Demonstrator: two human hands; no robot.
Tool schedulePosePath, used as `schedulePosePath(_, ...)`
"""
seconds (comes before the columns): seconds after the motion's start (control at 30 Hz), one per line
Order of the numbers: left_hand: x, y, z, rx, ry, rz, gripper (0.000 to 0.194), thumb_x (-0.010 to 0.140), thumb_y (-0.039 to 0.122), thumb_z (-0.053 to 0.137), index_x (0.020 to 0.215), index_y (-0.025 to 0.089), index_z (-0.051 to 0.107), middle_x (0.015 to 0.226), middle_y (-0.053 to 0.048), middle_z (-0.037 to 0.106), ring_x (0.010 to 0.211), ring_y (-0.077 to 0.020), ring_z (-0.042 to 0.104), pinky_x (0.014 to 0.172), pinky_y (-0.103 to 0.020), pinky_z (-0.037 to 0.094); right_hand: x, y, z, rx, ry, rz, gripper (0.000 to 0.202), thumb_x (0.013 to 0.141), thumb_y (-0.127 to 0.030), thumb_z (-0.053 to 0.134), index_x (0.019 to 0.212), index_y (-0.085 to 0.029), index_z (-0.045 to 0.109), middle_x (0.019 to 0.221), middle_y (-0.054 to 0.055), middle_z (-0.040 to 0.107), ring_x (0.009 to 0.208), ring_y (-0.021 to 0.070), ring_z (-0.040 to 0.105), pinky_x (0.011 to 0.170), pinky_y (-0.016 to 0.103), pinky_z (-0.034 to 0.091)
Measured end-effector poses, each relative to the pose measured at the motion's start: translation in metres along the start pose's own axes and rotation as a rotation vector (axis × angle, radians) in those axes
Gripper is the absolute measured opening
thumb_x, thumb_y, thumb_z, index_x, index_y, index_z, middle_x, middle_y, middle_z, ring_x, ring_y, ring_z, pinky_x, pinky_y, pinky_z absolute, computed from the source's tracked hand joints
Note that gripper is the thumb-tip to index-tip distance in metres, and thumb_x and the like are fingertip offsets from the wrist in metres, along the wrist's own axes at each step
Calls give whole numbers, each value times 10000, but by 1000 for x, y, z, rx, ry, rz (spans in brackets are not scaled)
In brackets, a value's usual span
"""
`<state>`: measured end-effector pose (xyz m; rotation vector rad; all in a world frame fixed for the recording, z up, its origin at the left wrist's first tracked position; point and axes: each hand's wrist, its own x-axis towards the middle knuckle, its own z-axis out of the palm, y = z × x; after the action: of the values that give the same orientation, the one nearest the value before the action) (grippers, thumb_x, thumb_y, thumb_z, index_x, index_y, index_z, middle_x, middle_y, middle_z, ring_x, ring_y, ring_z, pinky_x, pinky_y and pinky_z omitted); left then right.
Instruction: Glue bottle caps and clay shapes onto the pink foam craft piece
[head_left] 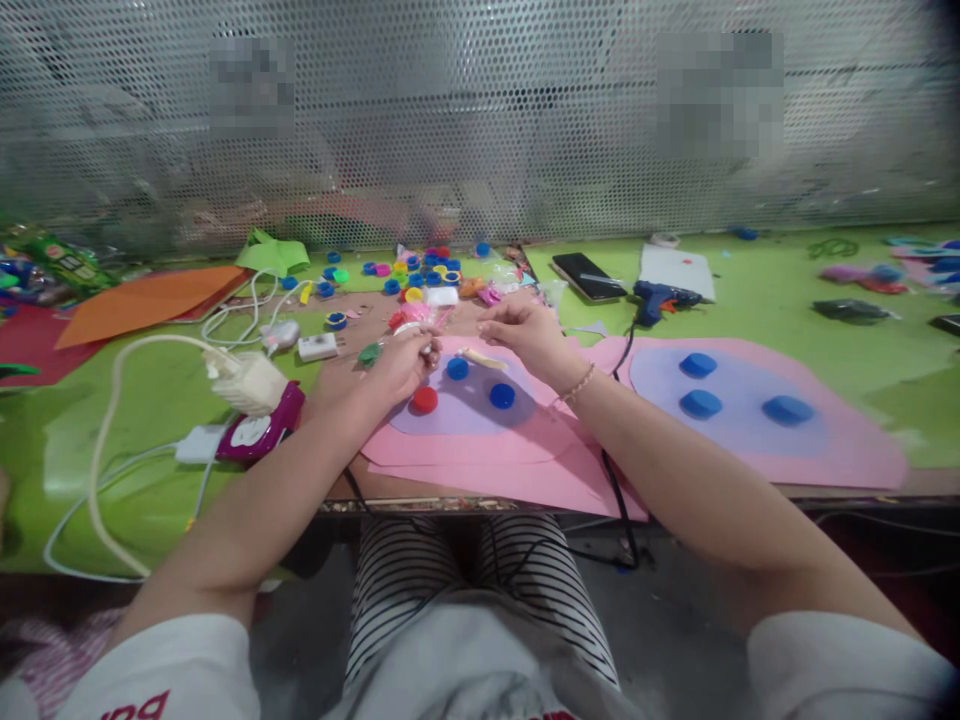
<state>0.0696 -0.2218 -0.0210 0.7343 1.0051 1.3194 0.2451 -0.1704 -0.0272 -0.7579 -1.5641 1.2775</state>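
My left hand [411,362] is closed in a pinch above the left side of a pale purple paper shape [465,420] backed by pink paper [442,452]. Whatever sits in its fingertips is too small to name. Opposite it, my right hand [529,338] also pinches, thumb against fingers, and its contents cannot be made out. Between the hands is a thin cream-coloured strip [484,358]; I cannot tell whether it touches either one. Below them on the purple shape are a red bottle cap [424,400] and two blue caps, one lighter [457,369] and one darker [502,396].
At right, another pink and purple cutout [855,440] carries three blue caps [698,365]. A blue glue gun [664,300] and a phone [589,277] lie behind. Many loose caps [431,276] sit at the back. Cables and a purple power strip [262,425] are at left.
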Motion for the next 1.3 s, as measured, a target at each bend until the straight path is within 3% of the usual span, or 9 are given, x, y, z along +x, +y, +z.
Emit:
schedulePosePath(0.13, -2, 0, 1, -4, -11, 0, 128, 760, 30, 425, 739, 141, 485, 541, 26, 486, 427, -46, 427, 427, -147, 313, -2, -1, 0, 47, -56, -35, 257, 615, -286, 740, 836, -167, 682, 813, 27, 673, 755, 113, 609, 706, 260, 482)
schedulePosePath(0.33, 0, -1, 0, -26, 0, -3, 126, 758, 34, 442, 729, 145, 493, 546, 23, 485, 432, -51, 435, 429, -155, 318, -3, -5, 4, 35, 12, 25, 248, 619, -335, 749, 636, -143, 594, 543, -21, 569, 495, 58, 517, 484, 193, 433)
schedulePosePath(0.47, -2, 0, 2, -25, 6, -2, 141, 768, 24, 425, 724, 146, 482, 539, 28, 477, 430, -50, 430, 427, -154, 317, 0, -4, 4, 168, 39, 108, 229, 674, -361, 704, 708, -148, 627, 650, 10, 624, 597, 79, 587, 599, 224, 504)
schedulePosePath(0.57, -5, 0, 4, -9, 1, -2, 150, 764, 16, 428, 697, 145, 466, 538, 30, 477, 431, -48, 431, 427, -155, 319, -1, -3, 3, 140, -5, 35, 219, 651, -292, 723, 817, -161, 667, 789, 22, 661, 749, 102, 615, 725, 253, 508)
schedulePosePath(0.67, -6, 1, 5, 7, -28, -4, 148, 758, 18, 436, 684, 143, 467, 531, 30, 473, 428, -49, 428, 428, -158, 322, -2, -3, 2, 3, -16, -63, 203, 610, -252, 749, 769, -156, 669, 745, 7, 651, 676, 88, 585, 640, 226, 488)
schedulePosePath(0.8, -4, 0, 4, -8, -1, 9, 138, 765, 26, 432, 707, 142, 480, 541, 26, 480, 433, -49, 429, 431, -157, 315, -2, -4, 2, -4, 27, -13, 233, 665, -355, 706, 631, -147, 608, 526, -31, 545, 476, 59, 500, 477, 205, 432)
schedulePosePath(1.0, -1, -1, 1, -5, -16, 10, 139, 757, 22, 431, 709, 143, 482, 534, 31, 471, 428, -50, 421, 438, -164, 318, 0, -1, 2, 35, -110, -63, 294, 626, -325, 734, 866, -168, 670, 837, 24, 664, 761, 105, 604, 689, 242, 494)
schedulePosePath(1.2, -2, 0, 2, 5, -7, 12, 134, 767, 34, 435, 707, 142, 485, 542, 26, 477, 433, -51, 422, 439, -163, 324, -2, -2, 3, 21, -12, 40, 277, 625, -392, 735, 657, -144, 616, 545, -21, 571, 498, 65, 513, 499, 211, 442)
schedulePosePath(1.3, -4, 0, 5, 7, 3, 6, 166, 753, 3, 427, 672, 140, 476, 524, 30, 459, 427, -47, 413, 435, -158, 319, -1, -1, 3, 110, -43, 56, 289, 625, -415, 729, 751, -162, 671, 694, 16, 652, 639, 97, 600, 625, 246, 507)
